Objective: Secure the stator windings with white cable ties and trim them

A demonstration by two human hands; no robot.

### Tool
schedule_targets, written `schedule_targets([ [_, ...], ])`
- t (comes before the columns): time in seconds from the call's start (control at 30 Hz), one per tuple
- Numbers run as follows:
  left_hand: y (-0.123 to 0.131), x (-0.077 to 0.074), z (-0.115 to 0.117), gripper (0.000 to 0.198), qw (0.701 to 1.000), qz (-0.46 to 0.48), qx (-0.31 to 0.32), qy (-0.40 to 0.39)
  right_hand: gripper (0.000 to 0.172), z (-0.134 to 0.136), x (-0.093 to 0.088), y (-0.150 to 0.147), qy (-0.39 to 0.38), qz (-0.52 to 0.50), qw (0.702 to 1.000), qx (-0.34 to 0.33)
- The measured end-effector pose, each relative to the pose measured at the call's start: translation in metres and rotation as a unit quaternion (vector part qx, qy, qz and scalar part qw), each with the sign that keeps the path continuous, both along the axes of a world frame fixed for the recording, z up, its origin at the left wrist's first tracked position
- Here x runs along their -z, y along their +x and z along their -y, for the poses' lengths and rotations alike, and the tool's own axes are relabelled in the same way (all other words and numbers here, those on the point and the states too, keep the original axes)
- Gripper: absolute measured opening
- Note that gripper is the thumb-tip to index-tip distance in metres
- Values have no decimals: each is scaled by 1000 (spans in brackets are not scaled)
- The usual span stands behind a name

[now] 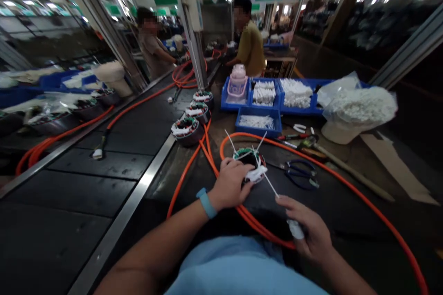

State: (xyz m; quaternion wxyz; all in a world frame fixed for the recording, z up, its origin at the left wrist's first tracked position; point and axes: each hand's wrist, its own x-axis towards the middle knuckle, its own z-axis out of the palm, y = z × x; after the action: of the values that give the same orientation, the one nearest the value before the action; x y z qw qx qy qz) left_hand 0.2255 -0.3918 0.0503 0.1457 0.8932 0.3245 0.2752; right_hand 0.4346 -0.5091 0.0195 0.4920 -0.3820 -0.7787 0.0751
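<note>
left hand (231,185): fingers gripping 1 wound ring (255,173)
right hand (309,227): pinching 1 white tie (271,185)
ring row (196,111): 3 more, far left

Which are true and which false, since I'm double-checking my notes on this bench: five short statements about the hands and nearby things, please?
1. The left hand touches the ring-shaped part. True.
2. The right hand holds a hammer. False: its fingertips pinch a thin white strip.
3. The blue wristband is on the right wrist. False: it is on the left.
4. Three similar parts stand near the metal rail. True.
5. The frontmost blue tray holds pliers. False: it holds white strips.
</note>
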Motion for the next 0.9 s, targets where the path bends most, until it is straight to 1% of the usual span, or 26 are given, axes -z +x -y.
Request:
schedule_targets([
  [0.07,2,-1,-2,36,1000,-9,-4,-3,33,12,1,2,-16,4,999,-31],
  [0.1,3,0,-3,37,1000,-11,-6,-5,34,18,3,3,-28,6,999,-32],
  [0.23,7,1,-4,35,1000,-9,-15,-8,32,32,19,3,-72,-16,997,11],
  [0.37,8,1,-4,34,1000,-8,-18,-3,29,36,28,3,-88,-23,996,15],
  [0.63,6,6,-5,34,1000,-15,-8,7,31,43,31,5,-92,-29,995,8],
  [0.7,6,6,-5,35,1000,-20,-8,15,33,40,31,2,-83,-35,996,-1],
  [0.77,7,4,-5,38,999,-34,-11,17,37,30,30,-2,-68,-41,997,-17],
  [0.83,8,1,-4,45,999,-46,-14,6,39,14,29,-9,-55,-34,998,-23],
  [0.9,10,-1,-2,56,999,-28,-27,-18,36,-9,27,-18,-69,-25,997,-10],
])
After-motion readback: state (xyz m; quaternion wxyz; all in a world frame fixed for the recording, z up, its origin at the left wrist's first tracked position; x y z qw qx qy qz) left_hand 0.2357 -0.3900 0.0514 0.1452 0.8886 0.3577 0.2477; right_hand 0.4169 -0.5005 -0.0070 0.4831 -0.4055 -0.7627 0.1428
